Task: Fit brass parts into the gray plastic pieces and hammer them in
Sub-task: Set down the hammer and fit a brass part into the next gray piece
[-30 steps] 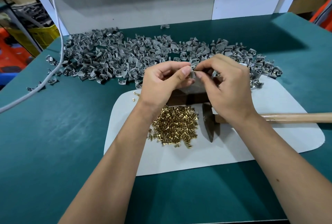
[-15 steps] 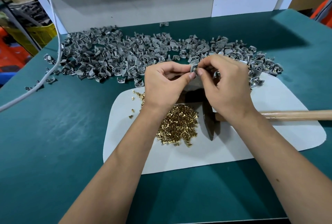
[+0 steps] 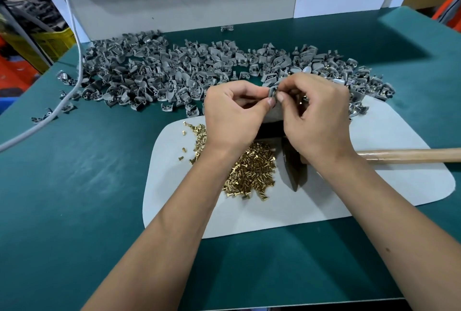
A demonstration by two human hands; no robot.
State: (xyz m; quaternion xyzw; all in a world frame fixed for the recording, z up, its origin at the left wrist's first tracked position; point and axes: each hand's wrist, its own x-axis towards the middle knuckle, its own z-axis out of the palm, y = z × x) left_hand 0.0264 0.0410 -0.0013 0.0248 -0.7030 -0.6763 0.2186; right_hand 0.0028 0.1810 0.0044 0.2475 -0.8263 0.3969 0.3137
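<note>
1. The left hand (image 3: 232,113) pinches one gray plastic piece (image 3: 272,91) between the thumb and the curled fingers, and holds it above the surface (image 3: 74,186), just in front of the big pile of gray pieces (image 3: 174,71)
2. The right hand (image 3: 316,116) meets it from the right side; its thumb and forefinger are pinched against the same piece. I judge that a brass part sits between these fingertips, but it is too small and too hidden to be sure
3. The move turns on this relation: the piece lies exactly between the two grips, with both thumbs touching it, so the part must go in from the right toward the left
4. Both wrists are raised and bent inward, the forearms coming from the near edge, the knuckles upward
5. The heap of brass parts (image 3: 252,176) lies on the white mat (image 3: 374,186), under the left wrist and near both hands
6. The hammer (image 3: 411,155) rests on the mat, its handle pointing right and its head below the right hand, so the right hand is nearer for the hammering, which is not yet done
</note>
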